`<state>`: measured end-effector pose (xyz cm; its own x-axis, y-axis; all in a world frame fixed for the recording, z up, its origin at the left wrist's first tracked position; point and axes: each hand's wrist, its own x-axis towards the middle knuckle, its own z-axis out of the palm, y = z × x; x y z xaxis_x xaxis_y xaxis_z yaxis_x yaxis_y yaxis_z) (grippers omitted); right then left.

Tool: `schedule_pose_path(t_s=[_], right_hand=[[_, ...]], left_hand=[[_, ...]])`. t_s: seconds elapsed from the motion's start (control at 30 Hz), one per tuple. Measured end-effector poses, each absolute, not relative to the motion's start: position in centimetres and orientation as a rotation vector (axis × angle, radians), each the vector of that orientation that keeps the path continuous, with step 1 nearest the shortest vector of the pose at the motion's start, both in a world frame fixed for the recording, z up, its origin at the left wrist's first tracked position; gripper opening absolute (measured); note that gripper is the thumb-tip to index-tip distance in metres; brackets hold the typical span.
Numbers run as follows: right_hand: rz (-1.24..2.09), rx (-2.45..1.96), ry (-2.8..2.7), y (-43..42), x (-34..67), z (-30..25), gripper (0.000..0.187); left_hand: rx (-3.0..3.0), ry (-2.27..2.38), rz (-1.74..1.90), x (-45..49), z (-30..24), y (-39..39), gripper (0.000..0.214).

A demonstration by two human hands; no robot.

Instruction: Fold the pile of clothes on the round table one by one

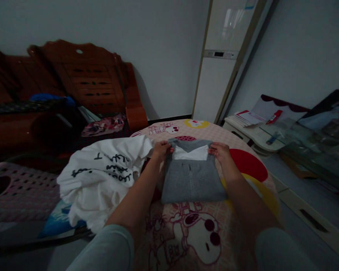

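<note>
A grey garment [193, 182] with a white V-shaped inset at its neck lies folded flat on the round, cartoon-printed tablecloth [161, 241]. At its far left corner, my left hand [161, 149] pinches the grey fabric. My right hand [219, 150] pinches the far right corner in the same way, level with the left. Just left of my left forearm, a crumpled white garment [101, 169] with black lettering drapes over the table's edge.
A carved wooden sofa [87, 81] with cloth items on it stands at the back left. A pink woven basket [25, 192] is at the left. Behind the table rises a tall white cabinet-like unit [217, 82]. Papers [250, 117] and a glass-topped table [313, 146] lie right.
</note>
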<state>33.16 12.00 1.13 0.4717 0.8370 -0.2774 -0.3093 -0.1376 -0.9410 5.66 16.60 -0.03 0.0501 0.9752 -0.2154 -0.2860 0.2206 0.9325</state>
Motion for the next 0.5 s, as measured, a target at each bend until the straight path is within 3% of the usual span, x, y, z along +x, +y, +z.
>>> schedule_pose_path(t_s=[0.2,0.37,0.5], right_hand=[[1.144,-1.111,-0.889,4.5,35.1,1.0,0.020],[1.132,-1.324,-1.021,0.1,36.1,-1.9,0.017],[0.988,-1.360,-0.954,-0.1,35.5,-3.1,0.024]], left_hand=[[1.162,0.940,1.131,1.8,1.4,10.1,0.019],[1.603,1.132,0.803,-1.2,-1.7,6.8,0.010],[1.695,1.357,0.982,-0.9,-3.9,7.1,0.016]])
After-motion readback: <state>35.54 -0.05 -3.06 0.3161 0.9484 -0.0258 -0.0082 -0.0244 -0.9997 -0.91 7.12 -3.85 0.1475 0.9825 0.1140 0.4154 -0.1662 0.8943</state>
